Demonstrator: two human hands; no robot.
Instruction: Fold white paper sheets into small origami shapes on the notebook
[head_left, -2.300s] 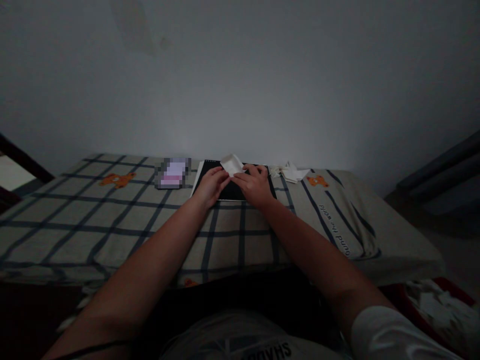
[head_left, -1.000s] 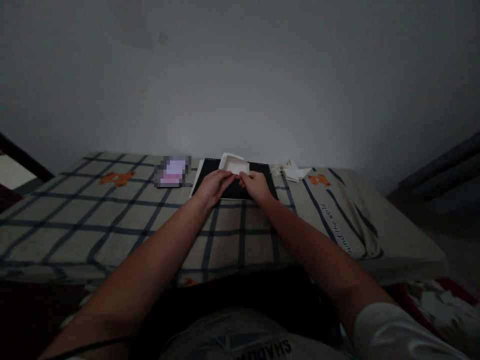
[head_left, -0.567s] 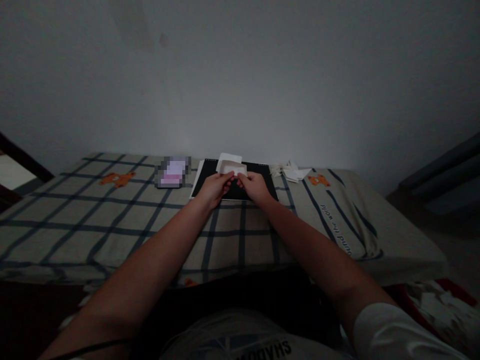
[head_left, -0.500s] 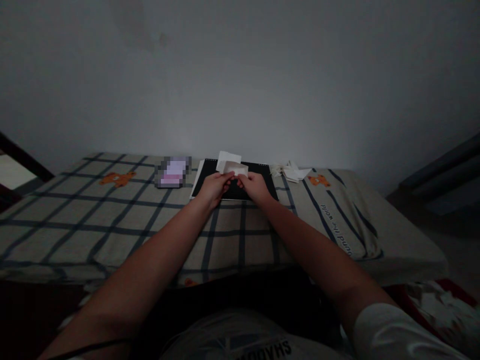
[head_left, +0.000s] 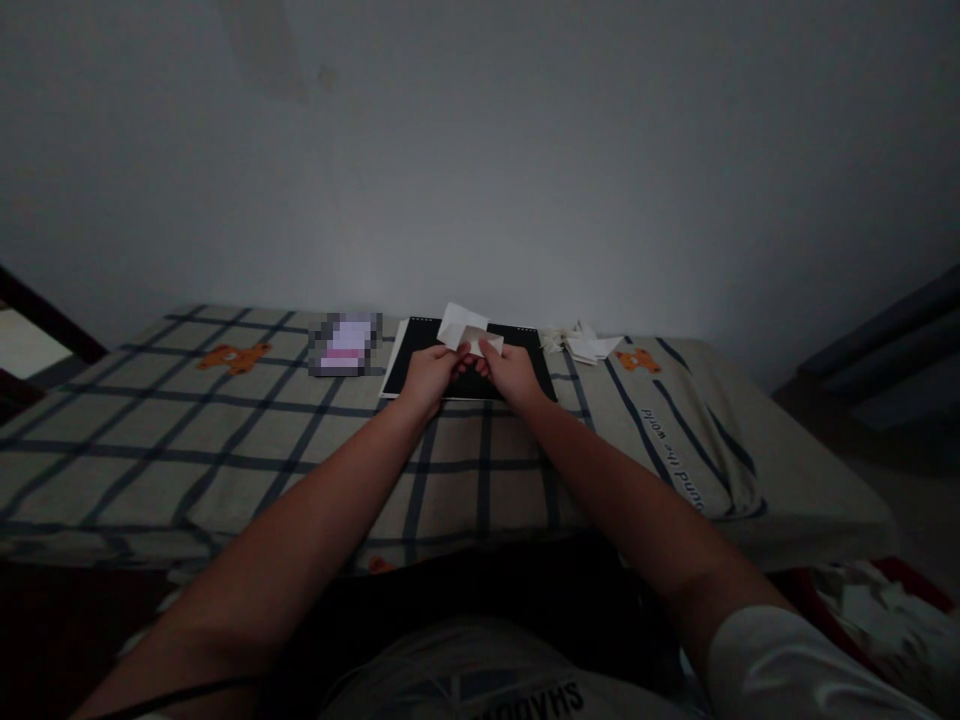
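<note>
A piece of folded white paper (head_left: 462,322) is held between my two hands above a black spiral-bound pad (head_left: 420,345). My left hand (head_left: 433,374) pinches its lower left part, with the thumb on top. On the lower right, my right hand (head_left: 511,371) grips the same paper, thumb also uppermost. The paper's upper left flap stands up past my fingers, and a shaded fold shows between the thumbs. My fingertips hide its lower edge.
The pad lies on a checked cloth (head_left: 300,430) covering the table. Left of it is a blurred-out purple-and-pink rectangular thing (head_left: 346,345); right of it, folded white paper pieces (head_left: 589,345). A wall (head_left: 480,150) rises behind. A red container (head_left: 806,605) with white papers sits at lower right.
The folded paper has shifted slightly right and tilted between my hands. My right thumb has moved up onto the paper. Both hands keep hold of it.
</note>
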